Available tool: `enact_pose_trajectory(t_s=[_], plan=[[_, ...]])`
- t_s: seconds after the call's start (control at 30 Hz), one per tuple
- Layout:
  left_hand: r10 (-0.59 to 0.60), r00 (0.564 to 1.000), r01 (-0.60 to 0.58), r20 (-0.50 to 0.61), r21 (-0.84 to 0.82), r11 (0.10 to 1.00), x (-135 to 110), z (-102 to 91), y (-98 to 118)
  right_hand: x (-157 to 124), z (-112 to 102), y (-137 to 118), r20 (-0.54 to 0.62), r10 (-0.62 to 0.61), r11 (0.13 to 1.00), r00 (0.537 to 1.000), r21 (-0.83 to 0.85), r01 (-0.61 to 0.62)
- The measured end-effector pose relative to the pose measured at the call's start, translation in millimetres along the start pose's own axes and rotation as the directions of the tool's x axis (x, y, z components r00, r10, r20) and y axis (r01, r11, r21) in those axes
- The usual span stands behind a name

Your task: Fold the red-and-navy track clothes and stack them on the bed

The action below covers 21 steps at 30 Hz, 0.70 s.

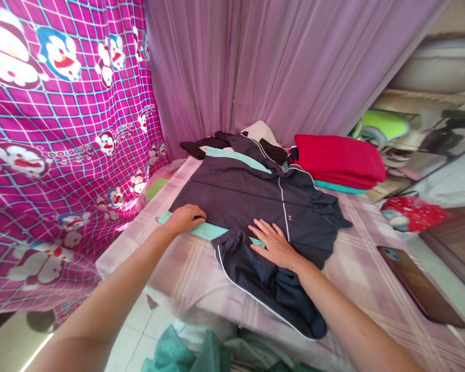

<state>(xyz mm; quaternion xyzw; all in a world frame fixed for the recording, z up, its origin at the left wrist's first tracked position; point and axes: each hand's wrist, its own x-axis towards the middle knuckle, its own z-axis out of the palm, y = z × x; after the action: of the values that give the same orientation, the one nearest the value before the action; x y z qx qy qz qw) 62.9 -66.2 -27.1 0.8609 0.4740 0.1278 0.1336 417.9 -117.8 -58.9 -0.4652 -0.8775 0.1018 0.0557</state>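
A dark grey zip jacket (232, 194) with teal edging and white piping lies spread out on a checked cloth, its collar toward the right. My left hand (184, 219) is at its near lower edge beside the teal strip, fingers curled and pinching the dark fabric. My right hand (273, 245) rests flat on the jacket near the white piping, its fingers spread. Under and below that hand, a dark sleeve (251, 274) with white piping is folded across toward me. The far sleeve lies bent toward the back.
The checked cloth (356, 289) covers the table. A phone (418, 284) lies face down at the right. Folded red clothing (337, 160) is stacked at the back right, above teal fabric. Pink patterned curtain (112, 103) hangs at the left; purple curtain (271, 67) hangs behind. Green fabric (194, 351) is below the front edge.
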Motion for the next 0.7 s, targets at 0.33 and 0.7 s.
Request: enact_pose_trajectory(t_s=[0.33, 0.7], plan=[[-0.226, 0.974, 0.222, -0.011, -0.152, 0.963, 1.1, -5.5, -5.7, -0.3, -3.4, -4.1, 0.016, 0.033, 0.999, 0.999, -0.008, -0.033], [-0.168, 0.980, 0.165, -0.110, -0.039, 0.986, -10.4, 18.8, 24.3, -1.0, -1.8, -3.8, 0.004, 0.026, 0.999, 1.000, -0.023, -0.026]])
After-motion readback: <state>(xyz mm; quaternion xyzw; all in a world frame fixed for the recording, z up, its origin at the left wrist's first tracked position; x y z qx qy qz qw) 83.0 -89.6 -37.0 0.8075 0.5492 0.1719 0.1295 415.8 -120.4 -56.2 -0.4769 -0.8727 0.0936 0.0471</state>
